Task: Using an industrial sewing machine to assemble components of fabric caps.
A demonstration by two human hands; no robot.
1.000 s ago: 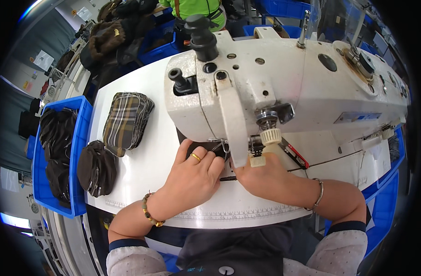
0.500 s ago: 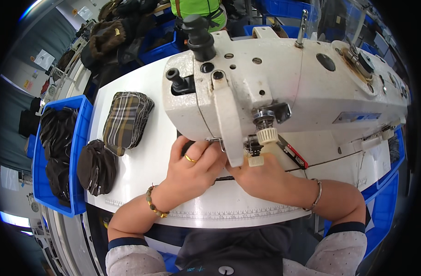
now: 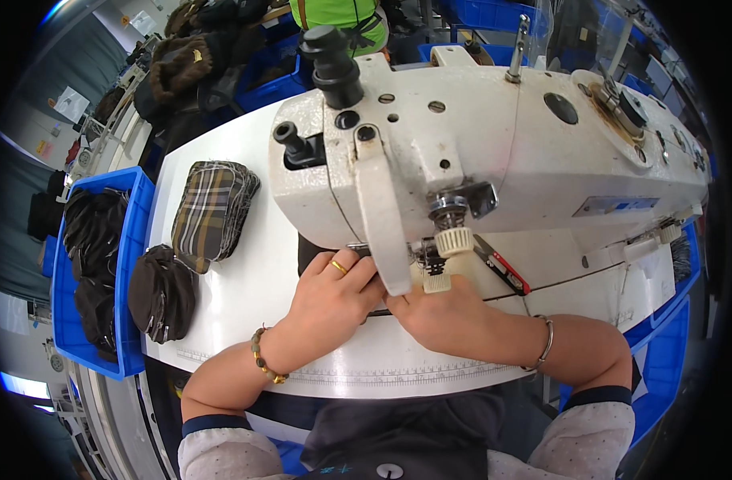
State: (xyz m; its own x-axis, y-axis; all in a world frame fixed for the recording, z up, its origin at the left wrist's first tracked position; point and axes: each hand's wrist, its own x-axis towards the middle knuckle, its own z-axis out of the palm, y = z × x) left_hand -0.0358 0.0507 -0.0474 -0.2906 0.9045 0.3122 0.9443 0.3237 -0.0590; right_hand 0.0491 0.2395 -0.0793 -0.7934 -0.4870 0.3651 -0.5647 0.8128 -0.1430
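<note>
A white sewing machine fills the middle and right, its head above both my hands. Just left of the needle area, my left hand has bent fingers closed on a dark cloth piece, which shows beyond the fingertips. My right hand is curled close beside it, in front of the machine's white lever; its fingertips are mostly hidden. A dark edge of the cloth shows between the hands. The needle and presser foot cannot be made out.
Left on the white table lie a plaid cloth stack and a dark brown cloth stack. A blue bin of dark pieces stands beside them. A red-and-black cutter lies right of my hands.
My left fingers have reached slightly forward and flattened, and more dark cloth shows past them. My right hand has shifted a little left. The whole view has moved slightly.
</note>
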